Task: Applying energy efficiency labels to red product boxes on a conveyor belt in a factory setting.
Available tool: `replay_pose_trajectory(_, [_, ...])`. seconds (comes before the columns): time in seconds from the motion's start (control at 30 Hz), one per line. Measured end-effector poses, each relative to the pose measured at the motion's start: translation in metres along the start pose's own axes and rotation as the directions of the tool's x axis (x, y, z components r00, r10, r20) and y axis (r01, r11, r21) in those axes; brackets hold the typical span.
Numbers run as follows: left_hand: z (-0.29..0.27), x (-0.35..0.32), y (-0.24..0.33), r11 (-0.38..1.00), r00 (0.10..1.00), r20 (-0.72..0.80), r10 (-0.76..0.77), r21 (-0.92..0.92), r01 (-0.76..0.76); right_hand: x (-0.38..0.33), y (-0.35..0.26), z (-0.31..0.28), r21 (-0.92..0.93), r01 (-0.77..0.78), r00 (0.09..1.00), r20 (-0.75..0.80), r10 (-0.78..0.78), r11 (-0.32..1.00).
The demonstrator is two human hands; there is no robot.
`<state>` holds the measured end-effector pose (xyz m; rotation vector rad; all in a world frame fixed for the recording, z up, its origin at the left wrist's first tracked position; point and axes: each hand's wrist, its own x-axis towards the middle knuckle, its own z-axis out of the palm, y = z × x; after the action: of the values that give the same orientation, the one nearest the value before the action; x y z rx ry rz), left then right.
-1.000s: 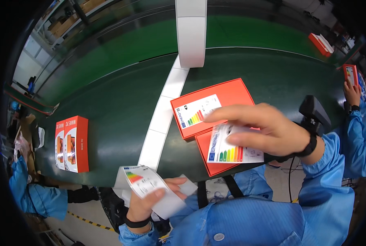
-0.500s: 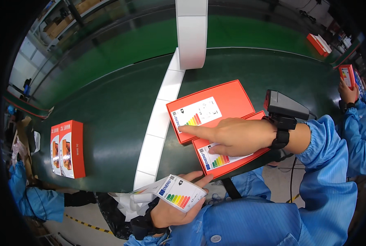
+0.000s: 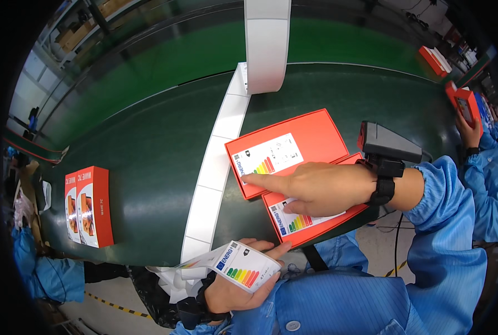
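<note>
At the counter's near edge (image 3: 143,192), left hand (image 3: 232,295) grasps label strip (image 3: 246,267); right hand (image 3: 330,188), gripping nothing, fingers the label (image 3: 279,149) on the farther red box (image 3: 316,129), best smoothed outward.

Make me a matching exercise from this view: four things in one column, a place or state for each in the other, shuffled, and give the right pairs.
Things
1. left hand
2. right hand
3. long strip
4. two boxes with pictures on their fronts

Places and states
a. stretched over two labelled red boxes
b. near the left end of the green table
c. with a label with coloured bars lying across it
d. white, passing to the left of the labelled red boxes

Right pairs: 1-c, 2-a, 3-d, 4-b
</note>
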<state>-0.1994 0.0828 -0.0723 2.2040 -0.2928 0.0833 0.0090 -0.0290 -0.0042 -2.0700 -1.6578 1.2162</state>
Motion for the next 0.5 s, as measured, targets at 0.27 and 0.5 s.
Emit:
replay_pose_trajectory(0.27, [0.001, -0.003, 0.007, 0.997, 0.996, 0.03, -0.081, -0.009, 0.082, 0.0, 0.006, 0.031, -0.431, 0.162, 0.908, -0.288, -0.305, 0.888])
replay_pose_trajectory(0.5, [0.004, -0.006, 0.01, 0.998, 0.998, -0.026, -0.06, 0.029, 0.06, -0.024, 0.008, 0.035, -0.692, -0.255, 0.871, -0.467, -0.15, 0.675])
